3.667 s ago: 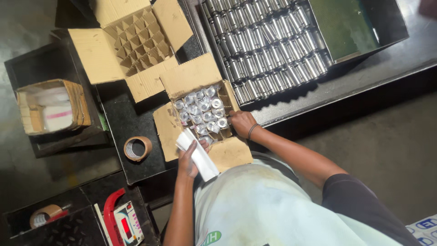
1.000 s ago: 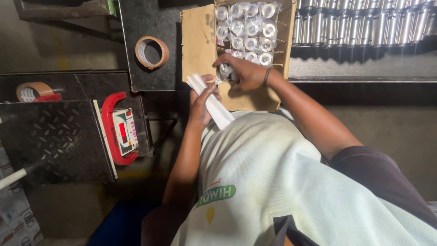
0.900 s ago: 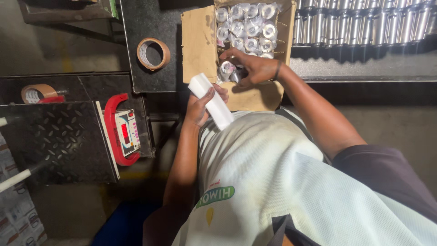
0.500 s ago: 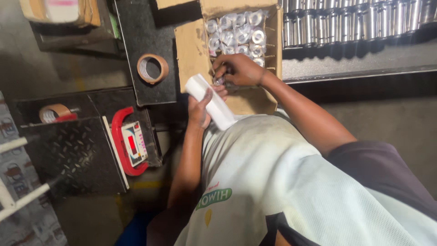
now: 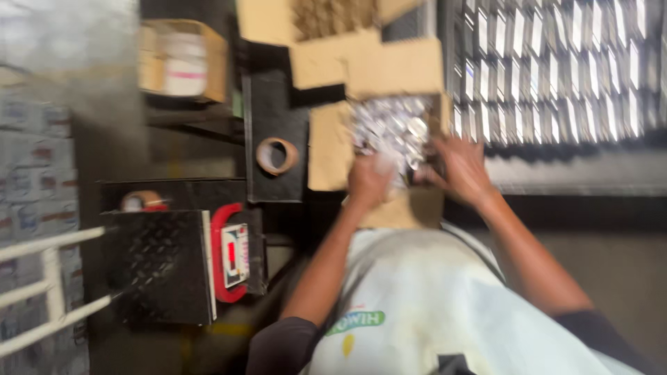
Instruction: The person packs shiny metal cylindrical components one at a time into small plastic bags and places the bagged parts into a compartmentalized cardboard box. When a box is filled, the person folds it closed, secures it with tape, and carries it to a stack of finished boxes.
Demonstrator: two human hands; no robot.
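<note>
The picture is motion-blurred. An open cardboard box (image 5: 326, 146) full of shiny metal cans (image 5: 392, 128) lies in front of me. My left hand (image 5: 367, 184) is curled at the box's near edge, with a pale shape at its fingers that looks like the white rolled sheet (image 5: 386, 165). My right hand (image 5: 462, 168) rests at the box's right near corner with its fingers spread. Blur hides whether it touches a can.
A large tray of metal cans (image 5: 556, 69) fills the right. A second open box with dividers (image 5: 333, 17) lies beyond. A tape roll (image 5: 276, 155), a red-framed scale (image 5: 233, 253), another tape roll (image 5: 142, 201) and a box (image 5: 182, 62) are on the left.
The view has swung and blurred. My right hand has come out of the cans to the box's right corner. My left hand has moved up to the box's near edge.
</note>
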